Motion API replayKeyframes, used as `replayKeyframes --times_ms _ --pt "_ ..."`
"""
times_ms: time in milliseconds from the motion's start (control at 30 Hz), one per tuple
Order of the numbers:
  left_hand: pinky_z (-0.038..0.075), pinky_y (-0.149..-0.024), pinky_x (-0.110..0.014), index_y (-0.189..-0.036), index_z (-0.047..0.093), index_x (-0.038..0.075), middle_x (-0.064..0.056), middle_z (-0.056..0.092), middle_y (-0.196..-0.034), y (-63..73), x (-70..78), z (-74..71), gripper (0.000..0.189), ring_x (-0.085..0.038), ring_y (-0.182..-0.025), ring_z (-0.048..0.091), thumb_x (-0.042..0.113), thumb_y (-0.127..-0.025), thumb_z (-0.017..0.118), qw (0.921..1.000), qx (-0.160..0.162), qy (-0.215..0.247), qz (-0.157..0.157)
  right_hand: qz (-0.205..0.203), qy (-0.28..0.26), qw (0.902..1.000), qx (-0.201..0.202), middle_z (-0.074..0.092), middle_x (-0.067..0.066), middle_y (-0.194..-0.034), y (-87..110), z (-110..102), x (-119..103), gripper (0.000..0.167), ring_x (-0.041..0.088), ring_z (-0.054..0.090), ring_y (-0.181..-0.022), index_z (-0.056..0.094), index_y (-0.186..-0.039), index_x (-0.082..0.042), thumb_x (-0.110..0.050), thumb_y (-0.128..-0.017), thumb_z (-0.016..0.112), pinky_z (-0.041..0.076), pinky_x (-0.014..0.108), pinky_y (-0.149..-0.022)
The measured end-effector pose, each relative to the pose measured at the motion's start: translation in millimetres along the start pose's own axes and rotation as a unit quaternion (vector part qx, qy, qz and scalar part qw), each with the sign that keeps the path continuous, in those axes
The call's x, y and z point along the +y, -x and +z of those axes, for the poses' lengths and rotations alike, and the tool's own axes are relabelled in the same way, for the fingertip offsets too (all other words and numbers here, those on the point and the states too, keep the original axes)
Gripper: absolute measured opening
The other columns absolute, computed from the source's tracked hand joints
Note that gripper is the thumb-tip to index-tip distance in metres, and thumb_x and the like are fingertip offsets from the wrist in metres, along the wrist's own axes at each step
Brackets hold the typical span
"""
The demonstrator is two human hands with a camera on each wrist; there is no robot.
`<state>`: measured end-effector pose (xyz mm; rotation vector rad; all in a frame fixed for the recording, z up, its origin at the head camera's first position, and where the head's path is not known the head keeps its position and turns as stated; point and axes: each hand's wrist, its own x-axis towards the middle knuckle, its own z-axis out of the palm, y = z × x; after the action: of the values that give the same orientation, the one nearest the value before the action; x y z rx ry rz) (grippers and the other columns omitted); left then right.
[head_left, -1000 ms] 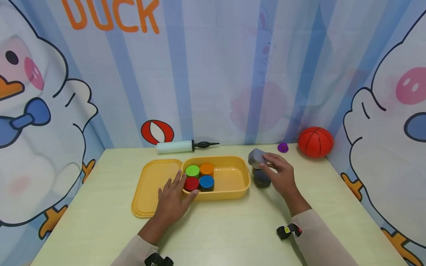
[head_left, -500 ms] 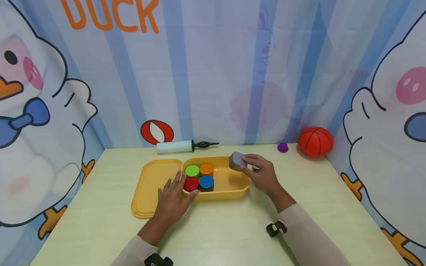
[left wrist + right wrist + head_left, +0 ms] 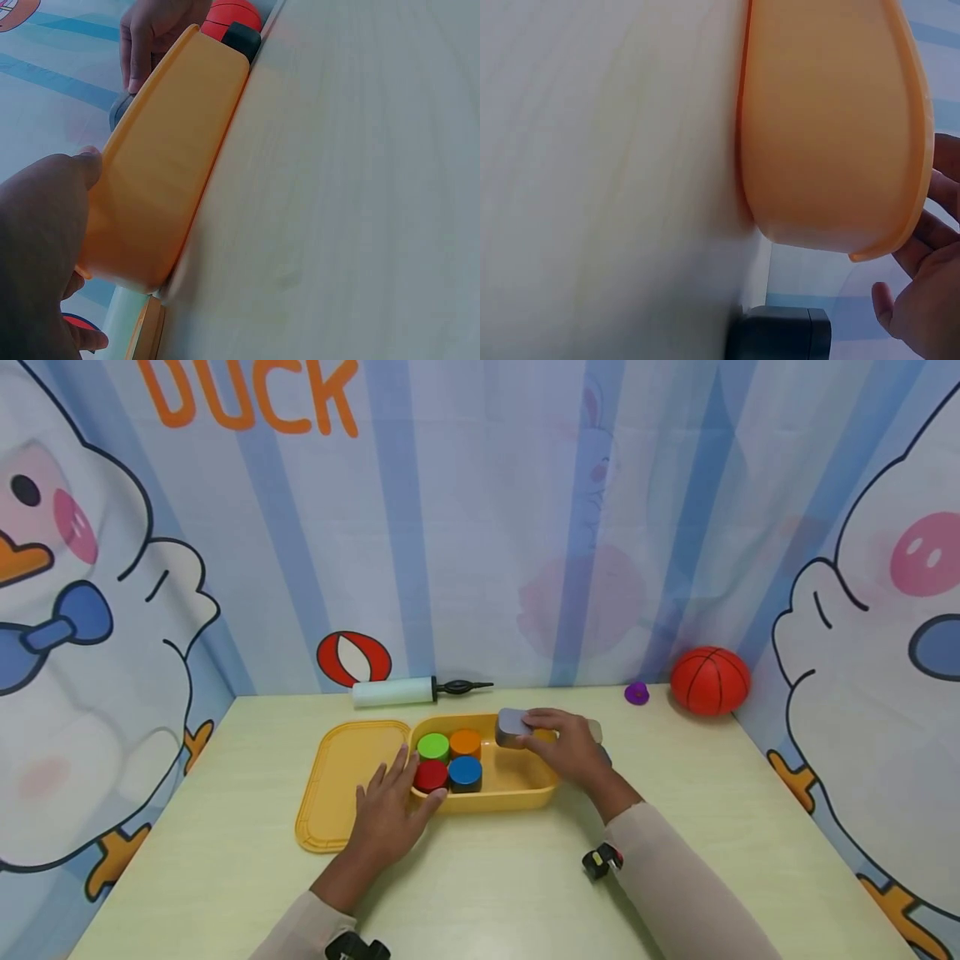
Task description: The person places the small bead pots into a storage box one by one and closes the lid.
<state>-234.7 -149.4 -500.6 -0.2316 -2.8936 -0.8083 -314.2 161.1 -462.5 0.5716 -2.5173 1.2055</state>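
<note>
My right hand [image 3: 573, 750] pinches a grey block [image 3: 512, 725] with rounded corners, above the back of the yellow box [image 3: 487, 803]. In the left wrist view the grey block [image 3: 120, 111] shows only partly behind the box wall. Round pieces in green [image 3: 433, 745], orange [image 3: 466, 742], red [image 3: 431, 774] and blue [image 3: 466, 770] stand in the box's left half. My left hand [image 3: 390, 818] rests against the box's left end, fingers spread and thumb at the front rim. A dark block [image 3: 780, 334] stands beside the box's right end, mostly hidden by my right hand in the head view.
The yellow lid [image 3: 337, 793] lies left of the box, partly under my left hand. Behind stands a pale green hand pump [image 3: 393, 692] on its side. A small purple piece [image 3: 637, 693] and a red basketball [image 3: 710, 681] are at the back right, near the curtain.
My right hand has carried the grey block leftward, from above the dark block on the right to over the box. The left hand stays in place.
</note>
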Motion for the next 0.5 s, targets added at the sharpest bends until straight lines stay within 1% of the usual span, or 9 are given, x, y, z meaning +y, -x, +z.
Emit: replayKeyframes --times_ms 100,167,233,300,367,400,433,467,500 --pt "0.016 -0.123 -0.089 -0.172 0.034 0.015 -0.010 0.023 -0.184 0.2 0.2 0.1 0.087 -0.056 -0.164 0.029 0.067 -0.106 0.056 1.0000 0.000 -0.002 0.000 0.000 -0.003 1.0000 -0.006 0.077 0.021 -0.135 -4.9 4.3 -0.4 0.038 0.042 0.075 -0.124 0.079 -0.128 0.000 -0.011 -0.093 0.088 0.057 0.058 -0.113" --pt "0.017 -0.123 -0.089 -0.172 0.035 0.014 -0.010 0.023 -0.184 0.2 0.3 0.2 0.088 -0.056 -0.163 0.029 0.067 -0.106 0.056 1.0000 0.000 -0.002 0.000 0.001 -0.003 0.9999 -0.015 0.078 0.022 -0.133 -7.0 6.1 -1.0 0.037 0.040 0.078 -0.113 0.079 -0.127 0.002 -0.010 -0.093 0.087 0.062 0.056 -0.105" --pt "0.017 -0.123 -0.089 -0.172 0.035 0.015 -0.010 0.023 -0.184 0.1 0.1 0.3 0.088 -0.056 -0.163 0.029 0.067 -0.106 0.056 1.0000 0.000 -0.001 0.000 0.015 -0.004 0.9994 -0.030 0.078 0.022 -0.133 -9.2 6.9 -1.7 0.037 0.037 0.080 -0.106 0.079 -0.128 0.001 -0.010 -0.094 0.087 0.064 0.055 -0.099" --pt "0.017 -0.123 -0.089 -0.172 0.035 0.015 -0.010 0.023 -0.184 0.1 0.1 0.3 0.088 -0.056 -0.163 0.030 0.068 -0.106 0.056 1.0000 0.000 -0.001 0.001 0.029 0.002 0.9986 -0.045 0.078 0.020 -0.133 -11.3 7.6 -2.5 0.037 0.035 0.081 -0.102 0.080 -0.129 0.000 -0.012 -0.095 0.086 0.059 0.052 -0.106" --pt "0.018 -0.123 -0.089 -0.172 0.035 0.015 -0.010 0.023 -0.184 0.0 0.1 0.3 0.087 -0.056 -0.163 0.030 0.067 -0.106 0.056 1.0000 0.001 0.001 0.002 0.040 0.018 0.9976 -0.054 0.079 0.018 -0.132 -13.3 8.7 -3.3 0.037 0.033 0.081 -0.102 0.080 -0.129 -0.003 -0.015 -0.095 0.086 0.048 0.055 -0.113" --pt "0.018 -0.123 -0.089 -0.172 0.035 0.015 -0.009 0.023 -0.184 -0.2 -0.1 0.5 0.087 -0.056 -0.163 0.031 0.068 -0.106 0.056 1.0000 0.001 0.000 0.002 0.046 0.025 0.9969 -0.059 0.080 0.017 -0.131 -14.5 9.3 -3.6 0.037 0.032 0.082 -0.102 0.080 -0.129 -0.004 -0.017 -0.095 0.086 0.042 0.056 -0.112" --pt "0.019 -0.123 -0.089 -0.172 0.035 0.015 -0.009 0.023 -0.184 -0.3 -0.1 0.6 0.087 -0.056 -0.163 0.031 0.067 -0.106 0.056 1.0000 0.001 -0.001 0.002 0.050 0.035 0.9962 -0.062 0.081 0.016 -0.128 -15.5 10.1 -3.6 0.036 0.031 0.082 -0.102 0.081 -0.129 -0.005 -0.019 -0.096 0.086 0.038 0.056 -0.108" --pt "0.019 -0.123 -0.089 -0.172 0.035 0.015 -0.009 0.023 -0.184 -0.1 0.3 0.5 0.088 -0.056 -0.163 0.031 0.068 -0.106 0.056 1.0000 0.001 -0.003 0.002 0.054 0.044 0.9954 -0.066 0.082 0.015 -0.126 -16.3 10.7 -3.8 0.036 0.030 0.082 -0.102 0.081 -0.128 -0.006 -0.021 -0.096 0.086 0.035 0.055 -0.103" --pt "0.019 -0.122 -0.089 -0.172 0.035 0.015 -0.010 0.024 -0.184 -0.1 0.3 0.5 0.088 -0.056 -0.162 0.032 0.068 -0.106 0.057 1.0000 0.002 -0.003 0.003 0.058 0.055 0.9944 -0.070 0.083 0.014 -0.122 -16.9 11.4 -3.9 0.036 0.029 0.081 -0.102 0.082 -0.128 -0.007 -0.022 -0.096 0.087 0.034 0.053 -0.100"
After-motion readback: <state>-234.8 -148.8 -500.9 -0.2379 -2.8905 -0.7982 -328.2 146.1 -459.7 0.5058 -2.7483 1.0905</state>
